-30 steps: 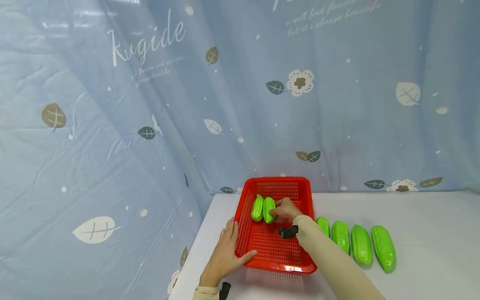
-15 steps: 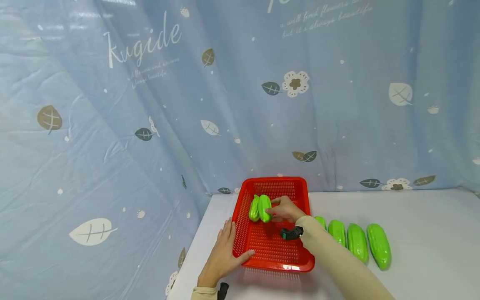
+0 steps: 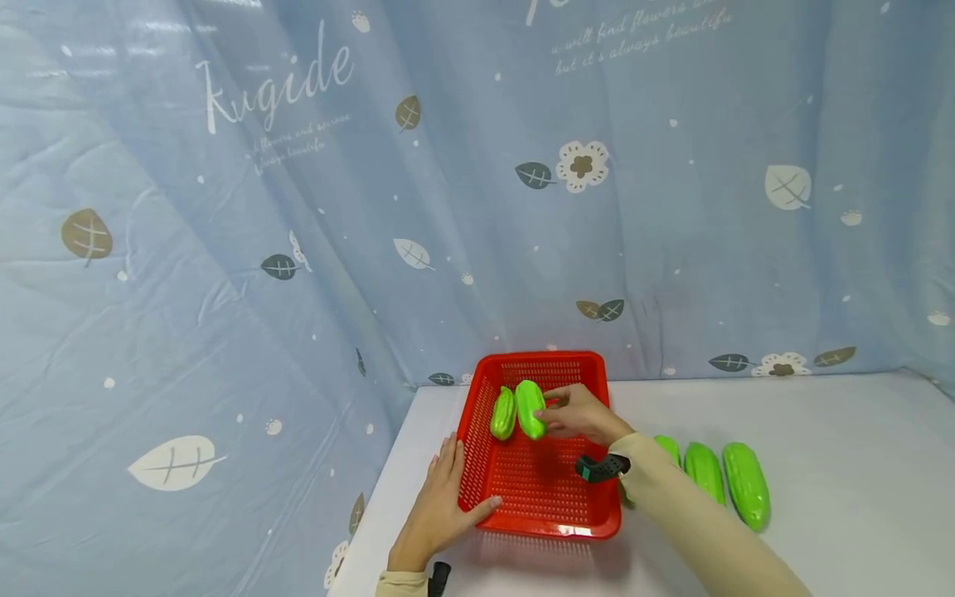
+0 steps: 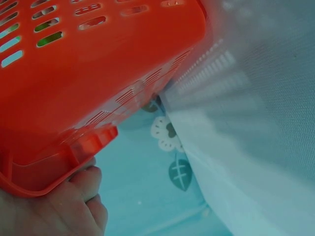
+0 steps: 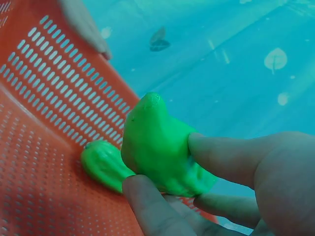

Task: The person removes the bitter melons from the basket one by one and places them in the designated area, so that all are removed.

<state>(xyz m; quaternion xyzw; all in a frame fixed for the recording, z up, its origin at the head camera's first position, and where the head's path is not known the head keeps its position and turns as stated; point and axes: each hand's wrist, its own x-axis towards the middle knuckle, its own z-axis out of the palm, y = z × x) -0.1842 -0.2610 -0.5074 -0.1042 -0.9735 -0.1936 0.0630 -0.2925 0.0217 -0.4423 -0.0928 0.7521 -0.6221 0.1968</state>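
One green gourd (image 3: 503, 414) lies in one red basket (image 3: 530, 497), three more gourds (image 3: 746, 486) — perhaps four, the sleeve (image 3: 694, 514) hiding some — lie on the worktop (image 3: 843, 464), and the right hand (image 3: 585, 414) pinches another gourd (image 3: 530, 409) over the basket, the left hand (image 3: 436, 507) straight-fingered against the basket's side.

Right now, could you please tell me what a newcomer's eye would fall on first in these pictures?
Most likely the bright red basket on the white table, at the lower middle of the head view. Next, probably the glossy green vegetable that the right hand holds over it, just right of another green one lying inside. The blue curtain behind, with its white lettering at upper left, would draw the eye.
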